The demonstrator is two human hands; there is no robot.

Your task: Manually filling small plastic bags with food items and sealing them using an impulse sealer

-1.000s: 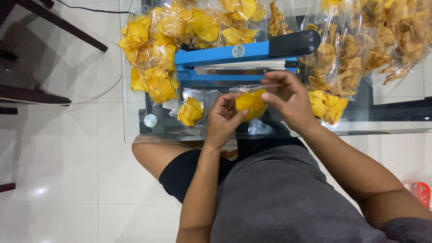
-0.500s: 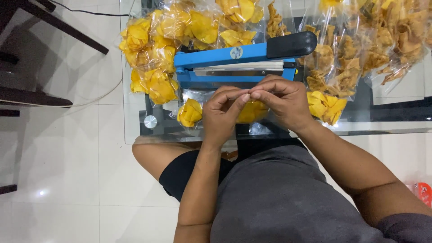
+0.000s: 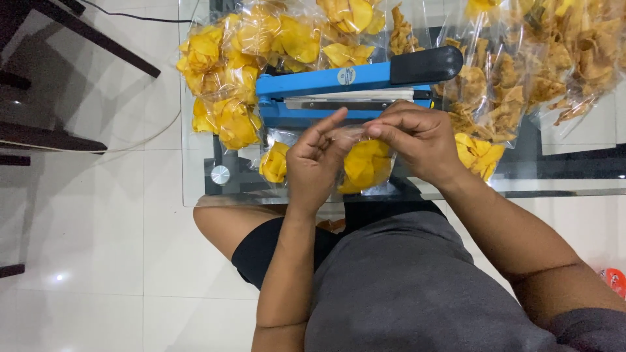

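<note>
Bag (image 3: 365,163) of yellow chips now sits between both hands at the desk's (image 3: 195,189) near edge, its clear mouth raised to the blue sealer (image 3: 345,88) at twelve o'clock; a second ago the right hand (image 3: 417,140) held it lower, and the mouth was looser. Both grips are pinched on the bag's top, the left hand (image 3: 316,160) with forefinger extended, so the mouth looks flattened. Filled bags (image 3: 228,72) lie at ten o'clock, darker ones (image 3: 574,58) at two.
</note>
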